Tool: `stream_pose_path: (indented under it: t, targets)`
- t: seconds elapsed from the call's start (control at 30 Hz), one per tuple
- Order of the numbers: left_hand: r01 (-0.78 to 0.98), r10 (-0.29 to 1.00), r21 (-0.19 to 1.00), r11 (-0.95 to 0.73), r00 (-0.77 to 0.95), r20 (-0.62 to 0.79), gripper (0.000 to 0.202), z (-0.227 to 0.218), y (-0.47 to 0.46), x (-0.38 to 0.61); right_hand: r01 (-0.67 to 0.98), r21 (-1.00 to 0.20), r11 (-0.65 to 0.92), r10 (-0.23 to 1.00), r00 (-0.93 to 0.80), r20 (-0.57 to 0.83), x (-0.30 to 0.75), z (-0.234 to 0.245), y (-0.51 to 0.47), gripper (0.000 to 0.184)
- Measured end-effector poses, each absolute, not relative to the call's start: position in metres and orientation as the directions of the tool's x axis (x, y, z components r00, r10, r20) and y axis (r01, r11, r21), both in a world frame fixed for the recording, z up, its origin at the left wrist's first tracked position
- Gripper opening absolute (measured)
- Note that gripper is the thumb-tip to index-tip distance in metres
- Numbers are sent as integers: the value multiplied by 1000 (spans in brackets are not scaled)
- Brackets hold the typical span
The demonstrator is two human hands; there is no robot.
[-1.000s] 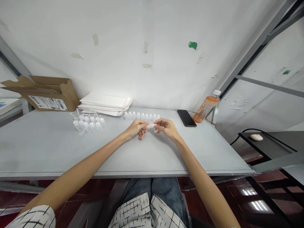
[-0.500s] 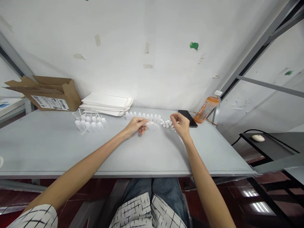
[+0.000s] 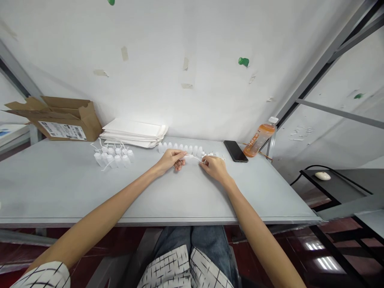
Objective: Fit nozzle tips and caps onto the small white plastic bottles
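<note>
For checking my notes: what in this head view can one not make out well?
White piece: left hand hides part of it, head view.
Small caps: right hand covers some; too small to count, head view.
Box label: too small to read, head view.

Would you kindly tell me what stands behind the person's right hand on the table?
Behind the right hand runs a row of small white plastic bottles, with small white pieces at its right end. The hand covers whatever lies directly beneath it, so that cannot be seen.
</note>
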State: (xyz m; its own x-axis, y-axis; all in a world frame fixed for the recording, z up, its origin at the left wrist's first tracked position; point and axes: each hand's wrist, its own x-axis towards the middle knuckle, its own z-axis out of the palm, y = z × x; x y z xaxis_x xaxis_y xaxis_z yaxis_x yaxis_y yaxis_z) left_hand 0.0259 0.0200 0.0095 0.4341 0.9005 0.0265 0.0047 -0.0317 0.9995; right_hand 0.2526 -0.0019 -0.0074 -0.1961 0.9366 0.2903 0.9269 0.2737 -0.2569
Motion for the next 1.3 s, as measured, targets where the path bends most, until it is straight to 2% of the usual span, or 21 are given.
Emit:
stream_pose_path:
  t: [0.13, 0.27, 0.67, 0.77, 0.83, 0.93, 1.0, 1.13, 1.3]
  targets:
    - [5, 900, 999, -33, 435, 28, 40, 10, 20, 26, 937, -238, 256, 945, -191, 265, 249, -10, -1, 22]
    - [-4, 901, 999, -47, 432, 44, 40, 10, 21, 26, 943, -249, 220, 940, -137, 314, 248, -14, 1, 30]
    - [5, 891, 998, -70, 450, 60, 41, 13, 18, 25, 940, -294, 175, 923, -53, 381, 248, -19, 2, 18]
    - [9, 888, 997, -74, 455, 62, 43, 12, 18, 24, 921, -331, 207, 889, -35, 457, 248, -16, 1, 15]
    - [4, 891, 997, -75, 450, 65, 44, 12, 19, 24, 920, -336, 203, 830, 21, 557, 254, -12, 3, 23]
    - [-5, 895, 997, -75, 440, 70, 45, 12, 20, 23, 955, -280, 93, 697, 138, 704, 281, -7, 10, 35]
    - [-10, 895, 997, -75, 441, 72, 45, 12, 20, 23, 978, -208, -22, 650, 172, 740, 306, -7, 19, 38]
    - [-11, 889, 997, -70, 452, 68, 46, 12, 19, 24, 988, 11, -151, 750, 108, 653, 350, -22, 35, 50]
    - [0, 889, 997, -73, 453, 65, 45, 13, 17, 25, 981, 87, -176, 784, 86, 615, 361, -38, 43, 61]
